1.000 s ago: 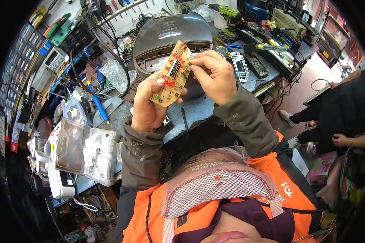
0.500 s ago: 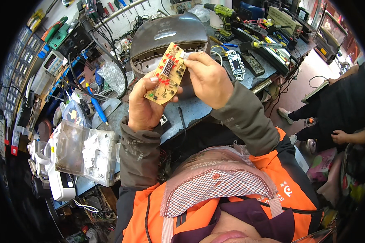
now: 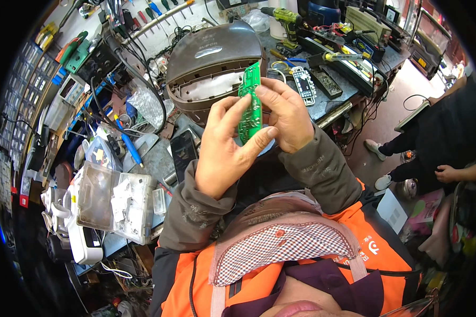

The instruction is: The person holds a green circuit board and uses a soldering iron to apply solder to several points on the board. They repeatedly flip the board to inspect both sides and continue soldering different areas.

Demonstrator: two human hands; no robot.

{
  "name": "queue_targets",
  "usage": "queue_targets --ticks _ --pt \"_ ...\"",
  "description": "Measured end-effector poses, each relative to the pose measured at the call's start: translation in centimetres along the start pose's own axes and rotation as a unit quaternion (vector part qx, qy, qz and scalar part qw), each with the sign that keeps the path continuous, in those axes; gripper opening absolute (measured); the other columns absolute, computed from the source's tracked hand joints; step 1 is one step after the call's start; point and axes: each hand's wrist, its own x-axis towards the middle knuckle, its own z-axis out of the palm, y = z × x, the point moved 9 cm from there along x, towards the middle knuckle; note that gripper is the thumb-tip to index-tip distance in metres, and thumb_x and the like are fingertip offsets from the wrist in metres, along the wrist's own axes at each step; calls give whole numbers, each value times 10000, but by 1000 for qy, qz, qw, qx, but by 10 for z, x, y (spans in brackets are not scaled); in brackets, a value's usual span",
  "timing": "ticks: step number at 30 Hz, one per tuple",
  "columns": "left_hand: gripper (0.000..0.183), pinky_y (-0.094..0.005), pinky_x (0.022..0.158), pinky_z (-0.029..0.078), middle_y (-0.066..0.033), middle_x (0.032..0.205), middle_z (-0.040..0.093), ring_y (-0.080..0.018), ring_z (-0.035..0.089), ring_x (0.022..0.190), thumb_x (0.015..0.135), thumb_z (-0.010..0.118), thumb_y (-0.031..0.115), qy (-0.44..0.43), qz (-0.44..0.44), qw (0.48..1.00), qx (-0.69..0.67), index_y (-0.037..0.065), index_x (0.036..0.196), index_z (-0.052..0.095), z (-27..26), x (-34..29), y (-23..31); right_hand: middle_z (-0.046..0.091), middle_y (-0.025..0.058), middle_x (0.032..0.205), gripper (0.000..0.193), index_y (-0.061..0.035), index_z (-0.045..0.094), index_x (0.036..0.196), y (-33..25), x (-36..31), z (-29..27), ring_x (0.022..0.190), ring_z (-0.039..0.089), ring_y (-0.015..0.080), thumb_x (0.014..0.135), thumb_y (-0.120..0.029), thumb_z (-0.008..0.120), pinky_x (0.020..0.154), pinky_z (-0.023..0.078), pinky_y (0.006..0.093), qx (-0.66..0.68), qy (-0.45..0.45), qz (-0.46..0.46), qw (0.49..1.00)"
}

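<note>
Printed circuit board point(image 3: 253, 117), solder side showing, held between left hand point(image 3: 223, 148) and right hand point(image 3: 287, 114) near five o'clock of the brown appliance housing point(image 3: 210, 53), could drop should either grip loosen.

Crowded bench point(image 3: 330, 107), tools and loose parts.
Left: drawer cabinet point(image 3: 33, 79); crumpled clear plastic point(image 3: 146, 103); blue pen-shaped tool point(image 3: 131, 149) lying aslant; open clear box point(image 3: 92, 203), white pieces point(image 3: 120, 203) inside. Back: screwdrivers point(image 3: 154, 7) hung in a row; green-and-black drill point(image 3: 287, 17), right of centre. Far right: second person point(image 3: 433, 129) standing, dark-clothed, pale shoes point(image 3: 375, 150).
</note>
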Motion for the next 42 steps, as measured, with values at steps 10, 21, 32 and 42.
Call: queue_targets --ticks 10,21,32,42 --pt "317 -222 724 556 -65 1099 761 -86 704 867 1069 672 147 84 -288 822 -484 -41 1324 662 38 -2 -63 720 143 1161 365 60 599 1319 8 10 -15 1010 723 222 974 -5 501 901 603 373 82 -30 5 996" --pt "376 -304 832 642 -131 1188 757 -175 754 967 1025 685 33 140 -271 766 -566 -65 1385 638 51 3 -72 729 124 1152 305 32 650 1260 14 9 -39 989 724 201 973 -24 563 870 625 387 8 6 26 1000" --pt "349 -295 802 640 -121 1130 770 -165 756 927 1000 678 6 167 -303 741 -575 -70 1340 655 53 0 -78 724 101 1125 287 10 645 1254 27 8 -39 969 722 191 982 -58 583 843 633 387 24 0 53 998" --pt "363 -313 785 650 -138 1130 769 -178 762 908 1003 656 2 137 -286 739 -594 -79 1356 645 52 6 -65 721 99 1122 281 13 645 1241 25 8 -37 957 722 185 977 -62 583 834 635 378 38 -7 53 998"
